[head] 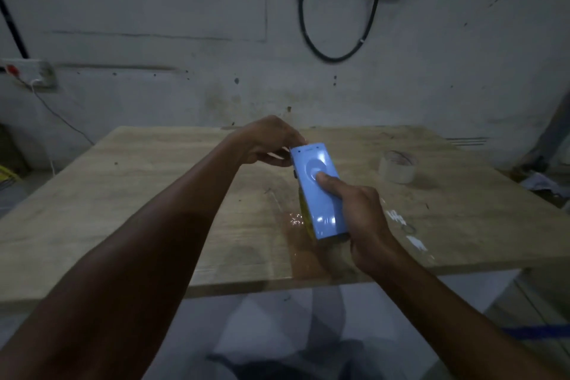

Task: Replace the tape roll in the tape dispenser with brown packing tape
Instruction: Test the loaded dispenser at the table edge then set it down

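Gripping the blue tape dispenser (317, 191) from its near end, the right hand (367, 219) wraps the lower body with curled fingers while the thumb (328, 179) presses into the round hub recess on the broad face. The left hand (268, 140) meets the far end at about 11 o'clock from that grip, fingers pinched at the top edge, where the cutter would sit; whether they hold a loose tape end cannot be told, as the frame is dim and blurred there.

The dispenser is held in the air above the middle of the wooden worktop (154, 182), not resting on it. Its long axis runs from 5 o'clock at the near end to 11 o'clock at the far end, broad blue face turned up toward the camera. A yellowish edge (303, 213) shows under its left side, possibly the roll inside; this is not certain.

Judgement on handling: the shell looks like rigid, glossy plastic, light enough for one hand, somewhat slippery on the flat face. The sides and the hub recess offer the surest hold; the far end is best treated as sharp.

A pale tape roll (398, 166) lies on the worktop at 3 o'clock, well apart from the hands. Clear wrapping (404, 225) lies just right of the right hand.
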`<state>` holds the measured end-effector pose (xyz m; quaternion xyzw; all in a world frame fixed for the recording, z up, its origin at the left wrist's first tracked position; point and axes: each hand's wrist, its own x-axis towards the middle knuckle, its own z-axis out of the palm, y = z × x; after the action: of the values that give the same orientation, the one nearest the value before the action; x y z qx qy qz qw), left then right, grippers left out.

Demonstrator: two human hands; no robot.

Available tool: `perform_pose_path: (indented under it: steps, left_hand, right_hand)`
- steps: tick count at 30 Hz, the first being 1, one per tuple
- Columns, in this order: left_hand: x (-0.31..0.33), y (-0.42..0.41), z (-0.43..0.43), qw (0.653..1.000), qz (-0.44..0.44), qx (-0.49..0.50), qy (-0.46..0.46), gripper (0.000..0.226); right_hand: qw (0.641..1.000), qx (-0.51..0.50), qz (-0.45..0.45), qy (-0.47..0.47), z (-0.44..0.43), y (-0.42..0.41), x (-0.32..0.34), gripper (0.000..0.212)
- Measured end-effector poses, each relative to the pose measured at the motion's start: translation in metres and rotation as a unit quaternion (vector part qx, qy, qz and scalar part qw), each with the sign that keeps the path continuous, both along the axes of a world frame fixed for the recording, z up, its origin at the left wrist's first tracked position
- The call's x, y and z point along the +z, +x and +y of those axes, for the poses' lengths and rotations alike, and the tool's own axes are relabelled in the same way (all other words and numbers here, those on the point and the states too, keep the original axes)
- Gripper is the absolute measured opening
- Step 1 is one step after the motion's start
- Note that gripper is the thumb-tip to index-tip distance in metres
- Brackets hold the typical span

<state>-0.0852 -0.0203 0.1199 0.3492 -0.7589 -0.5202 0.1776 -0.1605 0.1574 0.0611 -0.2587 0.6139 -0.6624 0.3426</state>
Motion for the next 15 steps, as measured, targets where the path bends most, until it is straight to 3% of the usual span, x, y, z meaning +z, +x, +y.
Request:
perform_pose_path:
  steps: [8,15]
  left_hand:
    - [-0.045,0.0,0.018,0.995,-0.088,0.016,-0.038,0.02]
    - [-0.069,-0.007,0.03,0.977,-0.164,-0.002,-0.135,0.009]
  right_hand:
    - [0.991,0.075,-0.064,0.089,0.03,0.011,-0.004,0.032]
    - [0.976,0.107,-0.12,0.148,0.043,0.015,-0.003,0.027]
